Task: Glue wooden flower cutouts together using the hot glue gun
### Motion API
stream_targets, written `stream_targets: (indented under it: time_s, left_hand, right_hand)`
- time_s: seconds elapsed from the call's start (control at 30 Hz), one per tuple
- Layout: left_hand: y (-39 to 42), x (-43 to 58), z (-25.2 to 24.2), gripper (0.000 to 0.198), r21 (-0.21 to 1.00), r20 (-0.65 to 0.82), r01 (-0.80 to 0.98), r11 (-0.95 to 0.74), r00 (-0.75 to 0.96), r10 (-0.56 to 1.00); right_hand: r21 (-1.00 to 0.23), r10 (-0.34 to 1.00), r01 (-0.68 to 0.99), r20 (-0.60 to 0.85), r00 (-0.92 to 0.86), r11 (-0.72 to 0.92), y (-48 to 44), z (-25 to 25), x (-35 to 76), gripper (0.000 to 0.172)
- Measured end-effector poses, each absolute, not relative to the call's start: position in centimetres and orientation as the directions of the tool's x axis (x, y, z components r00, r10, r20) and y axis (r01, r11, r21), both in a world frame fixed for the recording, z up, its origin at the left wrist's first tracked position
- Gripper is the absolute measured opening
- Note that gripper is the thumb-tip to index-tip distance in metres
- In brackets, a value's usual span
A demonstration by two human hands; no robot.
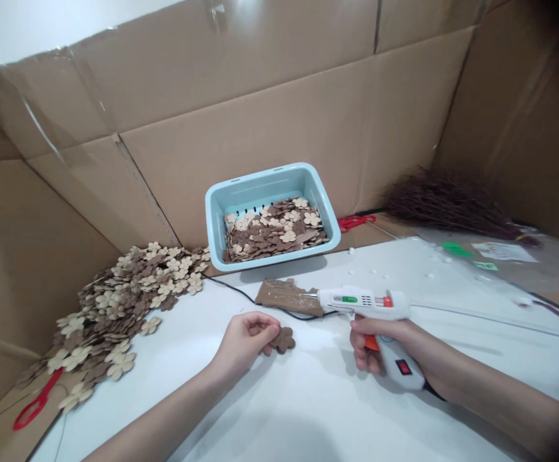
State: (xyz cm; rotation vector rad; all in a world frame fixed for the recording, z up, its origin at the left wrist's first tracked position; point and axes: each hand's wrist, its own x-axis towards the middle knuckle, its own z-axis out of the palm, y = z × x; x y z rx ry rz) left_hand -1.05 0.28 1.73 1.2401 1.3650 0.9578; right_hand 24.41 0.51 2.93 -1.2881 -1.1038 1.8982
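Observation:
My left hand (245, 340) pinches a small brown flower-shaped cutout (283, 339) just above the white table (308, 398). My right hand (380, 343) is wrapped round the handle of a white hot glue gun (370, 307), a finger at its orange trigger. The gun's nozzle points left, over a scrap of brown cardboard (286, 296) smeared with glue. The flower sits a little below and left of the nozzle, apart from it.
A light blue basket (221, 212) of brown and cream flower cutouts stands at the back. A large loose pile of the same flowers (120, 308) lies at the left. Red scissors (36, 403) lie front left, brown twigs (447, 205) back right. Cardboard walls surround the table.

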Motion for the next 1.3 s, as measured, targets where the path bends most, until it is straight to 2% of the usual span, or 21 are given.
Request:
stream_targets:
  time_s: [0.3,0.43,0.5,0.6,0.7,0.8,0.97,1.3]
  left_hand:
    - [0.6,-1.3,0.1,0.027,0.971,-0.121,0.209,0.113,0.027,0.992]
    - [0.4,-1.7,0.2,0.023,0.941,-0.045,0.336,0.038,0.013,0.999]
    - [-0.1,-1.7,0.6,0.02,0.873,0.073,0.482,-0.076,0.025,0.997]
    - [-1.2,-1.2,1.6,0.025,0.698,0.242,0.65,-0.302,0.182,0.953]
    - [-2.0,-0.5,2.1,0.037,0.565,0.272,0.707,-0.426,0.328,0.905]
    - [-1.9,0.1,2.1,0.034,0.494,0.262,0.748,-0.443,0.358,0.896]
    - [-1.4,0.1,1.6,0.022,0.511,0.26,0.735,-0.446,0.363,0.895]
    - [-1.4,-0.3,1.3,0.021,0.54,0.276,0.708,-0.455,0.362,0.891]
  right_hand:
    - [-0.872,0.817,-0.018,-0.45,-0.362,-0.488,0.4,2.9,24.5,0.03]
    - [-0.87,0.815,-0.026,-0.45,-0.365,-0.492,0.5,2.9,24.5,0.03]
    - [-0.87,0.815,-0.018,-0.453,-0.363,-0.492,0.5,3.0,24.4,0.03]
    - [-0.871,0.814,0.0,-0.459,-0.355,-0.491,0.5,3.0,24.4,0.03]
    - [-0.875,0.818,-0.001,-0.452,-0.356,-0.484,0.5,3.0,24.3,0.03]
    - [-0.872,0.815,0.008,-0.461,-0.352,-0.489,0.4,3.0,24.3,0.03]
    - [-0.872,0.812,0.007,-0.458,-0.361,-0.489,0.4,2.9,24.5,0.031]
    - [-0.866,0.811,0.018,-0.475,-0.343,-0.5,0.4,3.1,24.3,0.031]
